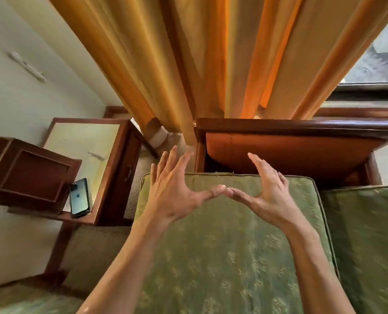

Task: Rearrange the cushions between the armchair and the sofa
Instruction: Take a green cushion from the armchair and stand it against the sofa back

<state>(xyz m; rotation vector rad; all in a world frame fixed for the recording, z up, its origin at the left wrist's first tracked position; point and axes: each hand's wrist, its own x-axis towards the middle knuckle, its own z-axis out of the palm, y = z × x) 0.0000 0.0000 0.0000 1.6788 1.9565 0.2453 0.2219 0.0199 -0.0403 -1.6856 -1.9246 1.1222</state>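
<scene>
Head view: left hand (172, 196) and right hand (267, 191) both spread open, grip empty, thumb tips touching, hovering over far end of green floral-pattern square seat cushion (222, 257). Second green cushion (367, 234) touching it on right. Risk: black phone (79, 197) on wooden counter (97, 141) near left; wide swing of lifted cushion could knock it.

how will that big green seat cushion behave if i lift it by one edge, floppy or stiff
The green seat cushion looks thick, with piped, boxed edges, so it would probably hold its shape and bend only slightly. It is broad beside both open hands, left hand and right hand, so likely bulky rather than heavy. The woven fabric looks textured, probably not slippery.
</scene>
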